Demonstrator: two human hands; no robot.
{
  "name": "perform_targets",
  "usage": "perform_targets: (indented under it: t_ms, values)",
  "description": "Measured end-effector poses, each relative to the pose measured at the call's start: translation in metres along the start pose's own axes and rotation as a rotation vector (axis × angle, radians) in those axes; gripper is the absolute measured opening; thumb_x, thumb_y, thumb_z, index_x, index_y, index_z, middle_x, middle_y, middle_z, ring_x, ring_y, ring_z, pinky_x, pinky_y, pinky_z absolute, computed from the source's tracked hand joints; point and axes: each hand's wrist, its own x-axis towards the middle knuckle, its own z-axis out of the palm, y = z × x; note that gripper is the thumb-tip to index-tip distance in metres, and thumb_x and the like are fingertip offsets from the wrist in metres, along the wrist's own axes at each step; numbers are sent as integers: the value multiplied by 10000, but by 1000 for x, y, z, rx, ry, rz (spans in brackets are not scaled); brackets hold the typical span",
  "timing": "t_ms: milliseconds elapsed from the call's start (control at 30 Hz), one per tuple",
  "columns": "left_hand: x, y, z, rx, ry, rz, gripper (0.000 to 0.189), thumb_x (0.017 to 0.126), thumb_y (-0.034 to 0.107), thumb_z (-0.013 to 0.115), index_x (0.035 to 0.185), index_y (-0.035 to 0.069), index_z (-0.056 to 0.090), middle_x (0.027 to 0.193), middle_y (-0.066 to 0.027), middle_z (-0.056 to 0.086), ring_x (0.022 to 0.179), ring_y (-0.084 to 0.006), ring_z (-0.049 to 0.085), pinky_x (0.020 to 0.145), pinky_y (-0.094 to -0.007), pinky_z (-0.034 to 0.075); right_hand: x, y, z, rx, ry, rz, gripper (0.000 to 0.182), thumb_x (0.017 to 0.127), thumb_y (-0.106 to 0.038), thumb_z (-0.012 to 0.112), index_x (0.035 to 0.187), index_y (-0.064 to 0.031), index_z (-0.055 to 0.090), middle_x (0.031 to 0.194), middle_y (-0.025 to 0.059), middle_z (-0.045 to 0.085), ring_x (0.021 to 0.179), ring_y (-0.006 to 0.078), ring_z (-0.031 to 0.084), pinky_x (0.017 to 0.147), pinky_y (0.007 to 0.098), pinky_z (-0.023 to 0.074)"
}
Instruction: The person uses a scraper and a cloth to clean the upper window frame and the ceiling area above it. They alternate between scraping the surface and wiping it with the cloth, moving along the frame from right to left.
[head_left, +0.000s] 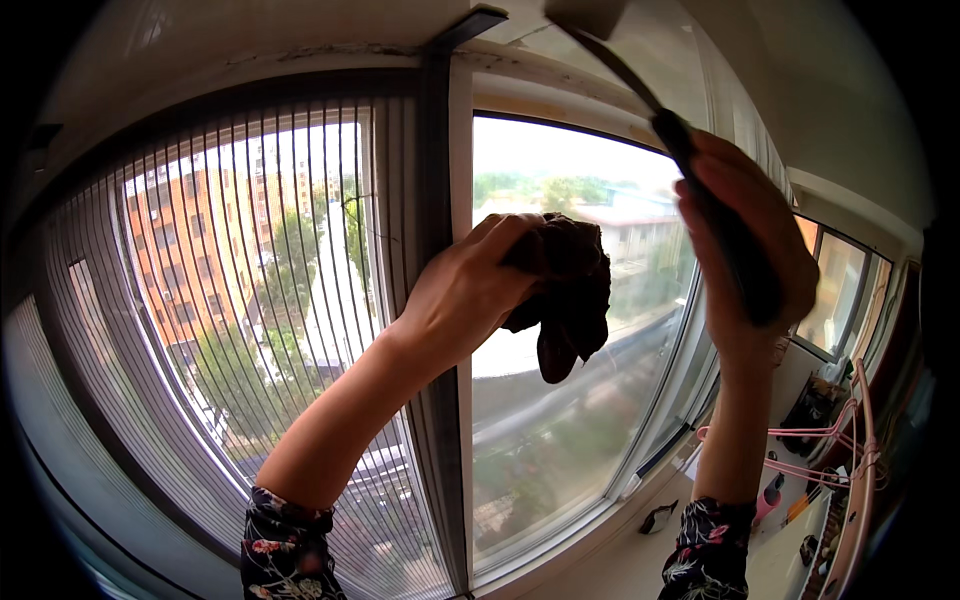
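Observation:
My left hand (457, 289) is raised before the window and grips a bunched dark brown cloth (577, 289), whose loose end hangs down. Behind the cloth is a hazy glass pane (577, 450); whether the two touch, I cannot tell. To the right, my right hand (757, 247) is closed around the black handle of a spatula (712, 187). Its thin shank slants up and left to a flat blade (589, 15), blurred and partly cut off by the top of the view, near the upper wall.
A pleated insect screen (247, 300) covers the left opening, with a dark upright frame (439, 225) beside it. Pink hangers (817, 431) hang on a rail (866, 442) at lower right. Small objects, including a dark packet (658, 517), lie on the sill (600, 559).

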Motion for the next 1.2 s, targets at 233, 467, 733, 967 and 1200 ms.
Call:
perform_targets:
  t_ms: [233,467,733,967,1200]
  values:
    - [-5,-3,-4,1,-21,-9,186,695,105,753,874,69,720,1133,-101,567,999,-246,620,875,-352,536,9,3,14,-78,-12,-33,354,725,28,722,1065,-55,671,1067,103,672,972,216,656,805,285,531]
    - [-6,-3,1,-12,-62,-19,195,701,124,747,893,100,723,1137,-74,573,991,-236,621,869,-351,538,8,12,27,-99,-32,-59,336,707,22,730,1029,-60,682,1057,104,677,929,223,673,796,282,544]
    - [-5,-3,0,-19,-125,1,157,709,124,744,862,98,720,1132,-52,582,995,-224,621,866,-335,540,11,18,39,-107,-89,-13,298,736,39,731,1022,-21,675,1052,119,678,958,198,658,843,285,514]
    - [-5,-1,-2,14,-151,5,88,715,123,743,793,93,716,1148,-56,588,996,-215,624,843,-326,553,19,13,23,-253,27,-151,337,660,-31,770,982,-105,704,974,32,707,825,195,654,728,282,525]
    - [-5,-1,-1,41,-165,8,82,724,149,740,704,83,696,1124,-57,611,997,-208,631,829,-323,558,13,11,13,-285,-36,-144,325,696,26,755,1004,-51,686,1028,73,693,907,205,631,805,304,512]
